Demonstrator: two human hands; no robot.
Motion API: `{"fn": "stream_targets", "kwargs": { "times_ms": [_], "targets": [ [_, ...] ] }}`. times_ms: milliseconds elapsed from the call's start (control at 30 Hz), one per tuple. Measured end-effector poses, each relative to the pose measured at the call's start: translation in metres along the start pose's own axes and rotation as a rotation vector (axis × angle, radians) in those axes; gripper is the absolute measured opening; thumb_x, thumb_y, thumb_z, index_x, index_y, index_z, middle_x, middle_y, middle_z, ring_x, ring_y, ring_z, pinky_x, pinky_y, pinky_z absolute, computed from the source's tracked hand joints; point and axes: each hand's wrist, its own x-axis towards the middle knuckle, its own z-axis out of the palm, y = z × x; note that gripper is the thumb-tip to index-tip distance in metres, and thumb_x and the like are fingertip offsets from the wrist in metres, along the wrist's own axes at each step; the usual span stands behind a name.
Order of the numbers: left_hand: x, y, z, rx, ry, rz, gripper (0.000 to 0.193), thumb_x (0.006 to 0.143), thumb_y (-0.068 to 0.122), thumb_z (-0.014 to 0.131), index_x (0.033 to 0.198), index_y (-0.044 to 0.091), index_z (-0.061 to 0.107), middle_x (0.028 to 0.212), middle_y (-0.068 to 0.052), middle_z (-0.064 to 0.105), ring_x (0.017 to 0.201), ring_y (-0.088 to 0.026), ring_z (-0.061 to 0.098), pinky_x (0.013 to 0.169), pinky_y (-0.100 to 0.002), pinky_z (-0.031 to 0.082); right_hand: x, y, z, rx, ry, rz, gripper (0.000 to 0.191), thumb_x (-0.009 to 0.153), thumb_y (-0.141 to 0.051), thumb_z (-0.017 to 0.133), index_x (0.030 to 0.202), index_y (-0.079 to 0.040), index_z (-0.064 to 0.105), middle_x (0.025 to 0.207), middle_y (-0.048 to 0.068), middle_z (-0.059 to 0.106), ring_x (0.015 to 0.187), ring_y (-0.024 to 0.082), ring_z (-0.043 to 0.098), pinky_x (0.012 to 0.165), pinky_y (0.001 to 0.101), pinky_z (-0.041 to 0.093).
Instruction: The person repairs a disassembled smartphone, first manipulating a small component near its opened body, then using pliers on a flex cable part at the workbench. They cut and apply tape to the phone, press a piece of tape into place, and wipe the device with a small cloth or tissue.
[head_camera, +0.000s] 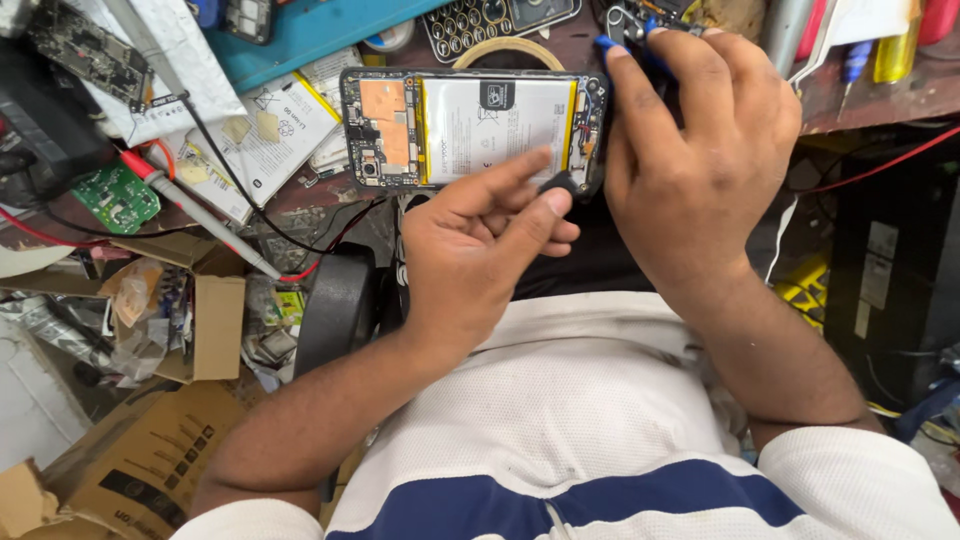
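Note:
An opened phone (470, 125) lies back side up on the bench, showing its silver battery and a board with copper shielding at its left end. My left hand (480, 240) is just below it, thumb and forefinger pinching a small black part (562, 185) near the phone's lower right corner. My right hand (690, 150) rests over the phone's right end and grips a blue-handled tool (622, 47), whose tip is hidden under my fingers.
A red-handled probe (190, 205) with red and black wires lies to the left, near a green circuit board (118, 197) and paper sheets. A keypad device (480, 20) and tape roll (508, 50) sit behind the phone. Cardboard boxes (150, 460) crowd the lower left.

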Motion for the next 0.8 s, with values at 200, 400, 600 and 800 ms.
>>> {"fn": "stream_targets", "kwargs": {
  "times_ms": [200, 400, 600, 800],
  "targets": [
    [-0.002, -0.007, -0.004, 0.004, 0.072, 0.043, 0.025, 0.099, 0.0, 0.069, 0.122, -0.009, 0.07, 0.104, -0.013, 0.075, 0.087, -0.017, 0.076, 0.076, -0.029, 0.066, -0.005, 0.011, -0.024, 0.262, 0.095, -0.022, 0.038, 0.095, 0.002, 0.074, 0.132, -0.006, 0.071, 0.135, 0.009, 0.062, 0.123, 0.03, 0.059, 0.102, 0.0399, 0.044],
    [0.001, -0.01, -0.009, 0.118, -0.086, 0.225, 0.032, 0.098, 0.002, 0.078, 0.129, -0.005, 0.069, 0.11, -0.01, 0.07, 0.094, -0.013, 0.072, 0.083, -0.025, 0.06, -0.007, -0.003, -0.033, 0.477, 0.07, -0.057, 0.031, 0.095, 0.004, 0.087, 0.122, -0.004, 0.074, 0.126, 0.013, 0.064, 0.11, 0.031, 0.062, 0.092, 0.0384, 0.049],
    [0.008, 0.002, -0.016, 0.584, -0.067, 0.605, 0.02, 0.096, 0.009, 0.084, 0.113, 0.002, 0.075, 0.099, -0.008, 0.073, 0.085, -0.011, 0.071, 0.074, -0.021, 0.057, 0.011, -0.012, -0.03, 0.541, 0.034, -0.181, 0.034, 0.085, 0.001, 0.086, 0.116, -0.003, 0.074, 0.119, 0.012, 0.067, 0.11, 0.032, 0.063, 0.093, 0.0392, 0.052],
    [0.017, 0.014, -0.023, 0.702, 0.007, 0.72, 0.022, 0.088, 0.011, 0.088, 0.104, 0.003, 0.076, 0.095, -0.008, 0.072, 0.08, -0.016, 0.07, 0.07, -0.028, 0.057, 0.022, -0.012, -0.016, 0.592, 0.073, -0.184, 0.03, 0.086, -0.006, 0.088, 0.113, -0.008, 0.076, 0.118, 0.007, 0.069, 0.11, 0.029, 0.064, 0.094, 0.0394, 0.051]
  ]
}}
